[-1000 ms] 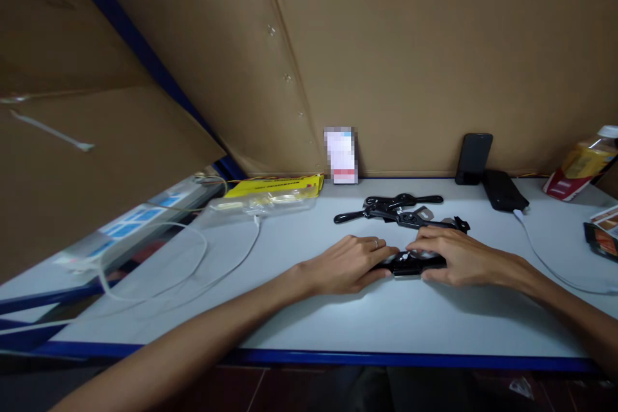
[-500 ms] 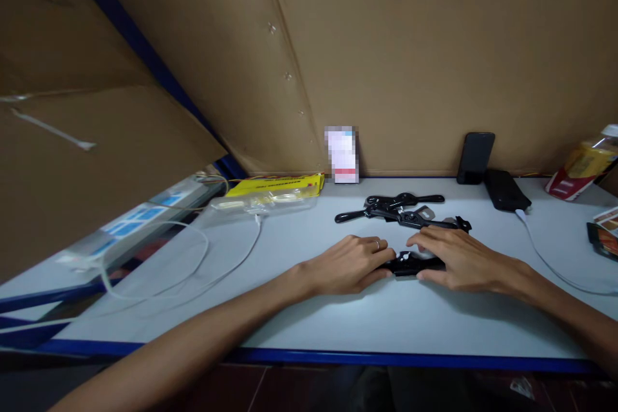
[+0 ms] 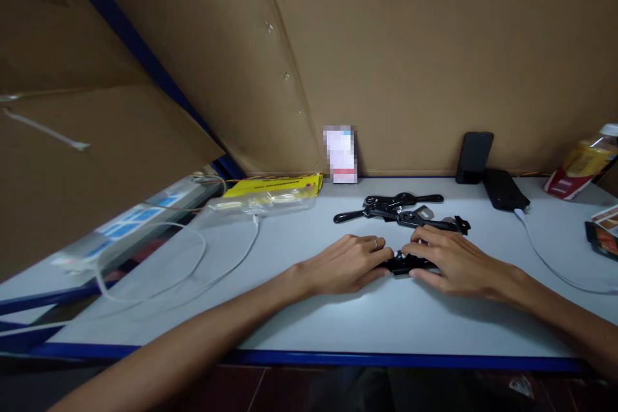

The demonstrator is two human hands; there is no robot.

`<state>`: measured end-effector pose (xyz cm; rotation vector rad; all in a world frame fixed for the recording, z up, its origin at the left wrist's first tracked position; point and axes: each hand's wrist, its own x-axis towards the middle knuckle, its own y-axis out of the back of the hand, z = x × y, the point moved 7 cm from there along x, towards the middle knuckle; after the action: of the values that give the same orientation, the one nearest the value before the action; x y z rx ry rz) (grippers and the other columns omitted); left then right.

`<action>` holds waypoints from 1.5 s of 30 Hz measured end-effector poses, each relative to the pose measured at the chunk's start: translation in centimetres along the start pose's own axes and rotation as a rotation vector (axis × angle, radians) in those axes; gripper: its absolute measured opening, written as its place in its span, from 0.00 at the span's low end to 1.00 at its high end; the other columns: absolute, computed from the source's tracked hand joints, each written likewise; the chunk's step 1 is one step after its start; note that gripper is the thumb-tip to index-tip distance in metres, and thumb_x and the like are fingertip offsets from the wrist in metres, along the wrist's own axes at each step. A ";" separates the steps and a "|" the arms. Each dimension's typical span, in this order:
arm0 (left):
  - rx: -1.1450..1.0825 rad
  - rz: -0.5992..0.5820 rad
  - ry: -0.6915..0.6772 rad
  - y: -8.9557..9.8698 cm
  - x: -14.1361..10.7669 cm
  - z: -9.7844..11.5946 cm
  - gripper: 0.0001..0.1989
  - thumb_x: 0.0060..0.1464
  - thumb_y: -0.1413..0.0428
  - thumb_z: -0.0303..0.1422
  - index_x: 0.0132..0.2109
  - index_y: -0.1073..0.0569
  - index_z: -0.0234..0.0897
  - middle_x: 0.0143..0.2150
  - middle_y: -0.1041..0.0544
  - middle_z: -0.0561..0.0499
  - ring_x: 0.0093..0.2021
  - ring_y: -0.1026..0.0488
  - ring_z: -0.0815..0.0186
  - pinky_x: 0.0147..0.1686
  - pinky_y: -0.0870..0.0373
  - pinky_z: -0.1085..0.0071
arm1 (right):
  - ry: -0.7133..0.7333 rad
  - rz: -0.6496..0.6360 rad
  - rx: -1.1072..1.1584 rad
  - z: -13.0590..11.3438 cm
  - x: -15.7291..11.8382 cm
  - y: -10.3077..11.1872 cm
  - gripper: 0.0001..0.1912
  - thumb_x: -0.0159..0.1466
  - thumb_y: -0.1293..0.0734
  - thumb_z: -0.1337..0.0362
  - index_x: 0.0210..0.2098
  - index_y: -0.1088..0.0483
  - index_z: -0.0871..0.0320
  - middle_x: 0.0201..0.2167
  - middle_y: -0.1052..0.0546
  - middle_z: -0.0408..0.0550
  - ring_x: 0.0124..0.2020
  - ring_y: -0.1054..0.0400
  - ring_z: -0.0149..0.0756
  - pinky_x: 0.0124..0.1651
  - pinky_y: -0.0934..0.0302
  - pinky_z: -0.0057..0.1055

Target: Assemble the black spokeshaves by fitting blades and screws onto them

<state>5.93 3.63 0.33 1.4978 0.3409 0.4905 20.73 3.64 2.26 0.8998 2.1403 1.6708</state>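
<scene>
Pinching, with the left hand, the left end of a black tool on the worktop, just right of centre in the lower half of the frame: thumb on the near side, fingers bent over the far side. Arching over the tool's right part with the right hand, fingers curled, thumb low at the near edge; impossible to tell whether gripping or merely touching.

Could twist or skid the tool if pressed harder at the right than steadied at the left. Could lose the small white piece near its middle, if loose, to a brush of either hand; too small to identify. Could shove the more black tools, overlapping just above the right hand, if pushed up the frame.

Farther out, could snag the white cable at right with the right arm, tugging the black device plugged to it.
</scene>
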 end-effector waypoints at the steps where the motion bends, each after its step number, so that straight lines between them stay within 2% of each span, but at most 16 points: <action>1: -0.003 -0.003 0.001 0.0 0.0 0.0 0.13 0.72 0.57 0.37 0.47 0.31 0.37 0.40 0.25 0.48 0.35 0.28 0.65 0.31 0.36 0.67 | -0.005 0.014 -0.002 0.1 0.0 0.1 0.11 0.68 0.33 0.63 0.47 0.23 0.57 0.45 0.25 0.53 0.43 0.31 0.43 0.45 0.36 0.40; 4: -0.007 -0.015 0.000 0.0 0.0 0.0 0.13 0.72 0.56 0.38 0.48 0.31 0.37 0.40 0.25 0.48 0.36 0.28 0.64 0.31 0.36 0.67 | 0.027 0.043 0.048 0.0 0.0 0.3 0.08 0.68 0.33 0.63 0.41 0.21 0.57 0.44 0.25 0.52 0.44 0.32 0.41 0.45 0.36 0.40; 9: -0.014 -0.013 0.002 -0.1 0.0 -0.1 0.13 0.72 0.56 0.39 0.49 0.31 0.37 0.40 0.25 0.48 0.37 0.27 0.63 0.32 0.35 0.66 | 0.054 0.005 0.034 -0.4 0.0 0.2 0.15 0.69 0.35 0.63 0.53 0.24 0.53 0.45 0.26 0.52 0.45 0.33 0.42 0.46 0.36 0.41; 14: -0.008 -0.029 0.013 -0.2 0.0 -0.1 0.14 0.72 0.55 0.40 0.51 0.30 0.37 0.40 0.25 0.48 0.37 0.27 0.63 0.32 0.35 0.66 | 0.057 0.053 0.024 -0.4 0.0 0.4 0.10 0.68 0.35 0.64 0.43 0.21 0.59 0.44 0.25 0.54 0.44 0.32 0.43 0.47 0.36 0.42; 17: 0.006 -0.030 0.006 -0.3 0.0 -0.1 0.13 0.72 0.55 0.39 0.51 0.30 0.36 0.41 0.25 0.48 0.37 0.27 0.63 0.31 0.35 0.66 | 0.052 0.053 0.122 -0.3 0.0 0.5 0.12 0.69 0.35 0.64 0.47 0.22 0.56 0.44 0.24 0.52 0.45 0.31 0.41 0.48 0.36 0.39; 21: 0.039 -0.016 -0.009 -0.4 0.0 -0.1 0.13 0.72 0.55 0.38 0.49 0.30 0.36 0.40 0.25 0.47 0.36 0.27 0.63 0.31 0.36 0.65 | -0.056 -0.026 0.036 0.9 -0.1 0.4 0.19 0.66 0.34 0.63 0.56 0.26 0.57 0.45 0.24 0.54 0.45 0.31 0.44 0.48 0.36 0.42; 24: 0.046 -0.006 -0.014 -0.4 0.0 -0.1 0.13 0.72 0.54 0.38 0.48 0.29 0.36 0.40 0.25 0.48 0.36 0.27 0.63 0.31 0.36 0.66 | -0.079 -0.129 -0.007 1.4 -0.3 0.0 0.19 0.64 0.34 0.64 0.54 0.26 0.57 0.43 0.25 0.53 0.44 0.31 0.45 0.47 0.37 0.41; 26: 0.043 0.002 -0.015 -0.3 0.0 -0.1 0.13 0.72 0.55 0.38 0.48 0.29 0.36 0.39 0.25 0.48 0.35 0.28 0.63 0.30 0.37 0.66 | -0.071 -0.153 -0.004 1.4 -0.4 -0.2 0.16 0.64 0.35 0.65 0.50 0.25 0.57 0.43 0.24 0.53 0.43 0.31 0.44 0.46 0.38 0.40; 34: 0.046 0.036 -0.038 -0.1 -0.1 0.0 0.13 0.72 0.56 0.38 0.47 0.29 0.37 0.38 0.26 0.48 0.35 0.28 0.64 0.30 0.37 0.66 | -0.058 -0.142 -0.041 1.1 -0.2 -0.4 0.11 0.65 0.36 0.65 0.46 0.25 0.59 0.41 0.24 0.53 0.44 0.31 0.45 0.45 0.38 0.40; 40: 0.060 0.032 -0.032 -0.1 -0.1 0.1 0.14 0.73 0.56 0.38 0.46 0.29 0.36 0.39 0.26 0.48 0.35 0.28 0.65 0.30 0.36 0.67 | -0.028 -0.088 -0.067 0.4 -0.2 0.0 0.21 0.64 0.37 0.69 0.57 0.29 0.58 0.42 0.25 0.53 0.42 0.31 0.44 0.45 0.37 0.41; 45: 0.042 0.035 -0.031 -0.2 -0.1 -0.1 0.14 0.73 0.57 0.38 0.46 0.29 0.37 0.38 0.26 0.48 0.34 0.28 0.65 0.29 0.37 0.67 | 0.022 -0.075 -0.026 -0.3 -0.1 0.1 0.15 0.64 0.37 0.69 0.48 0.24 0.59 0.43 0.25 0.54 0.44 0.32 0.43 0.50 0.37 0.42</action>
<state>5.82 3.64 0.16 1.5523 0.3032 0.4899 20.68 3.38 2.45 0.7868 2.1337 1.6757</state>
